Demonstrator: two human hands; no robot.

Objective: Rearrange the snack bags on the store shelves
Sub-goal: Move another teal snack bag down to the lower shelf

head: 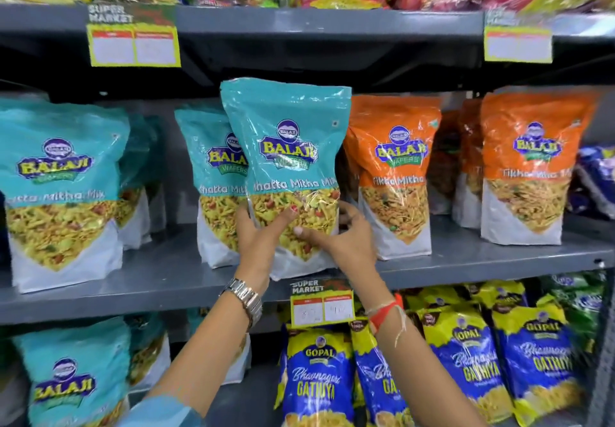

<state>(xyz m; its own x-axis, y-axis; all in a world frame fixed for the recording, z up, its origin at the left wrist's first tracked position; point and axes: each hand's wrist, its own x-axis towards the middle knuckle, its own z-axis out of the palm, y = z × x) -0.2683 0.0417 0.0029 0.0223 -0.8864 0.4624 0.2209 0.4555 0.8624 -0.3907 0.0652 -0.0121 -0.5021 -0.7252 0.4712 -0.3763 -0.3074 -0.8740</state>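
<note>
A teal Balaji Khatta Mitha Mix bag [288, 146] stands upright near the front edge of the grey middle shelf [466, 265]. My left hand [258, 238] grips its lower left side and my right hand [346, 241] grips its lower right side. Just behind it to the left stands another teal bag [213, 173] of the same kind. A further teal bag [61, 190] stands at the shelf's left. Two orange Balaji Tikha Mitha bags [394, 173] [529, 166] stand to the right.
The upper shelf [299, 20] holds mixed yellow, red and green snack bags. Below, blue and yellow Gopal Gathiya bags [317, 373] fill the right and teal Balaji bags [71, 376] the left. Yellow price tags [133, 45] [321, 306] hang from shelf edges.
</note>
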